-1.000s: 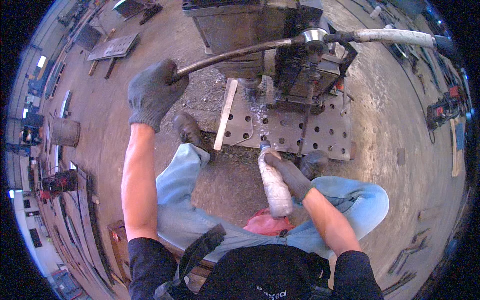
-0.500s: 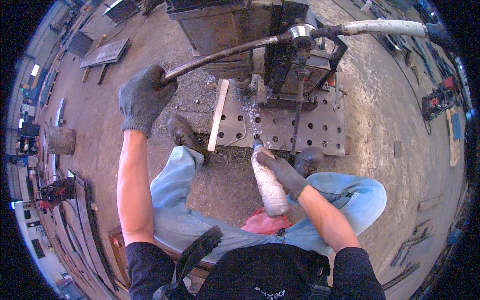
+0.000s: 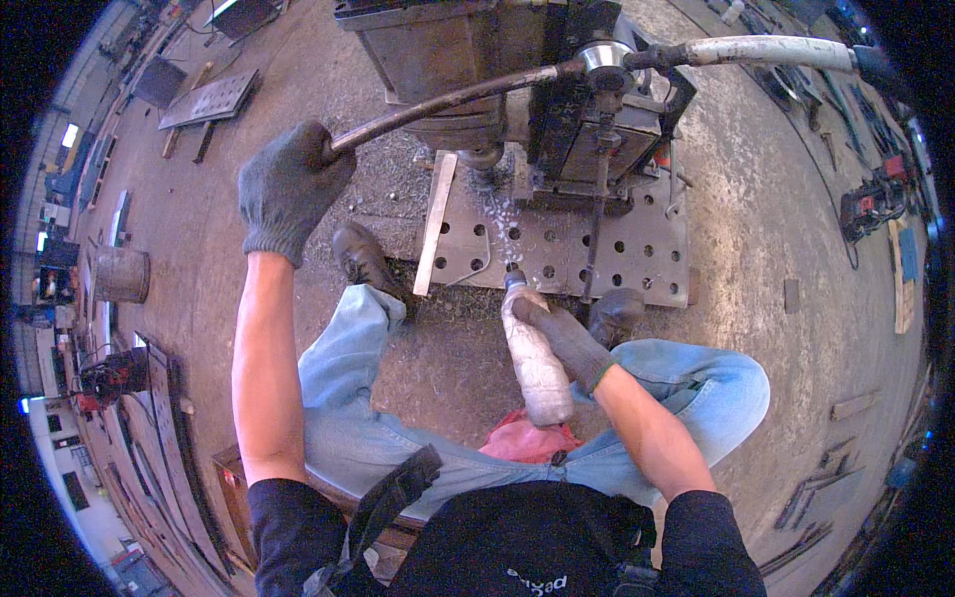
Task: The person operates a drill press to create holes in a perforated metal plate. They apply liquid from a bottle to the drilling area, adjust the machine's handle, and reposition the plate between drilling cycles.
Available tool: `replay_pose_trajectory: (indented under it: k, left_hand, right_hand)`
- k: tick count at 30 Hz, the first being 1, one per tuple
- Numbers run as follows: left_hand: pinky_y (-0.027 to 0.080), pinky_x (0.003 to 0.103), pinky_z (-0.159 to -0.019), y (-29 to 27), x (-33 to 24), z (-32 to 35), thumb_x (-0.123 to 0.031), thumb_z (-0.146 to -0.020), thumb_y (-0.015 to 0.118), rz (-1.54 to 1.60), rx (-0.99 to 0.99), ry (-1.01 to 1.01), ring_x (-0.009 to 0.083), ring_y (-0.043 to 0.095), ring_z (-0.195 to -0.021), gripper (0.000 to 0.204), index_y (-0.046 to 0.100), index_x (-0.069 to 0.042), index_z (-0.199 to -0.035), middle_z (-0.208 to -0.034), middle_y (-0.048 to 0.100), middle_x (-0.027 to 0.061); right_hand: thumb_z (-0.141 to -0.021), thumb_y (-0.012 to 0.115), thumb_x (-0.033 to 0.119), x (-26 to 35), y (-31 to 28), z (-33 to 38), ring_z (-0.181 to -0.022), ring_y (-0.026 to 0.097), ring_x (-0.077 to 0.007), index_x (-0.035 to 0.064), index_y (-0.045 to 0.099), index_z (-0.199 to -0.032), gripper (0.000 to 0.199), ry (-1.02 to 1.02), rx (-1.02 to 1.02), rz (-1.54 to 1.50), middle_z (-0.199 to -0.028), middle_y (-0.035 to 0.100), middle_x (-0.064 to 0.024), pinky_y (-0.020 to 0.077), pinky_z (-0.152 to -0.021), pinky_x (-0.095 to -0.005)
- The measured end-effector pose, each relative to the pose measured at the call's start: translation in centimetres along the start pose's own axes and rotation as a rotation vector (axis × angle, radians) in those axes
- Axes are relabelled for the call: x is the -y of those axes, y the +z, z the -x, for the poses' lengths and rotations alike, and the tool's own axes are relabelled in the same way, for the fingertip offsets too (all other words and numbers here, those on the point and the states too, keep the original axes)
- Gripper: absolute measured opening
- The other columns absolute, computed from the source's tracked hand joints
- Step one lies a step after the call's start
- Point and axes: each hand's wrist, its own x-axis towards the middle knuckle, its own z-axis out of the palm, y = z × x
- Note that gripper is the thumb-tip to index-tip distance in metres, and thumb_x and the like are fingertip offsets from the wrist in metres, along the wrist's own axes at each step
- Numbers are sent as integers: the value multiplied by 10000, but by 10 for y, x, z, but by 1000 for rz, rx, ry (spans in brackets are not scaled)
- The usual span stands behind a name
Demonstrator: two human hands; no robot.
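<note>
My left hand (image 3: 288, 189), in a grey knit glove, is wrapped round the end of a long metal lever (image 3: 448, 104). This lever runs to a shiny hub (image 3: 605, 57) on a dark machine (image 3: 448, 50). In my gloved right hand (image 3: 559, 340) is a whitish plastic squeeze bottle (image 3: 537, 373), tilted with its nozzle pointing away from me. Beyond the nozzle lies a steel plate (image 3: 557, 249) with rows of round holes, with whitish droplets or specks scattered on it under the machine's spindle (image 3: 482, 157).
A wooden strip (image 3: 436, 224) and a bent hex key (image 3: 473, 267) lie on the plate's left side. A red cloth (image 3: 527, 440) is between my legs. Another perforated plate (image 3: 209, 102) and a metal bucket (image 3: 122, 274) are at left; steel pieces (image 3: 821, 488) lie at right.
Both hands keep their grips on the lever and the bottle. The view has shifted only slightly, and the whitish specks beyond the nozzle look a little different.
</note>
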Motion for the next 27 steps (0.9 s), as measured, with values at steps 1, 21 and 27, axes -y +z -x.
replay_pose_trajectory:
  k: [1, 21, 27]
  left_hand:
    - [477, 447, -601, 0, 0, 1, -445, -735, 683, 9, -8, 2, 334, 639, -725, 316, 611, -142, -789, -748, 635, 123]
    - [476, 438, -552, 8, 4, 1, -405, -764, 686, 19, -77, 57, 345, 633, -626, 273, 643, -138, -800, -653, 626, 131]
    - [472, 436, -548, 8, 2, 1, -399, -768, 685, 29, -98, 67, 341, 634, -627, 265, 644, -139, -802, -660, 627, 131]
  right_hand:
    - [-823, 641, 570, 1, 1, 1, -716, 592, -135, 47, 593, -1140, 613, -17, 8, -8, -903, 637, -53, 498, -657, -296]
    - [-823, 689, 436, 4, 1, 1, -804, 612, -148, 23, 582, -1172, 552, -51, 15, 9, -986, 642, -70, 509, -715, -300]
    - [-828, 660, 500, -3, 1, -2, -741, 596, -141, 39, 596, -1152, 567, -85, -21, 89, -921, 643, -68, 498, -676, -300]
